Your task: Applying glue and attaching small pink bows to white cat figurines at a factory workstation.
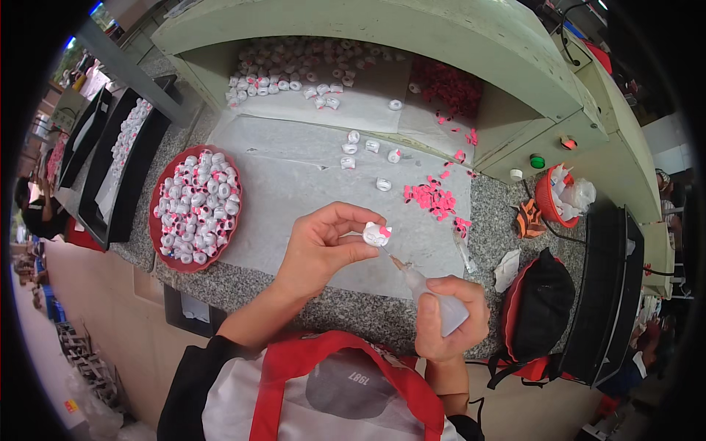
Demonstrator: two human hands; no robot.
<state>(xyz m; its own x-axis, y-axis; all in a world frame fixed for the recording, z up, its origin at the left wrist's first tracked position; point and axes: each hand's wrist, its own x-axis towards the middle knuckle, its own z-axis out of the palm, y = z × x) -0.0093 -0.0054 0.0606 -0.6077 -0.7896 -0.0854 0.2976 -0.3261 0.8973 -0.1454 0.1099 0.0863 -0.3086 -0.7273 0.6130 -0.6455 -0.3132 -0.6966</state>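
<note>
Between the fingertips and thumb of my left hand (pixel 316 246) is a small white cat-head piece (pixel 376 234) with a pink bow. My right hand (pixel 471 312) is wrapped round a translucent squeeze bottle (pixel 451 314), tilted up to the left. Its thin needle tip reaches the lower edge of the cat head; whether it touches, I cannot tell. Beyond my hands, several loose white pieces (pixel 373 146) lie on a white paper sheet (pixel 287 176). A scatter of small pink pieces (pixel 434 197) is to their right.
A red scalloped basket (pixel 155 213) heaped with white-and-pink pieces stands left. Behind, a pale green hooded cabinet (pixel 353 20) shelters more white and dark pink pieces. At right are a small red basket (pixel 546 200), a black cloth-covered basket (pixel 540 309) and black trays (pixel 603 294).
</note>
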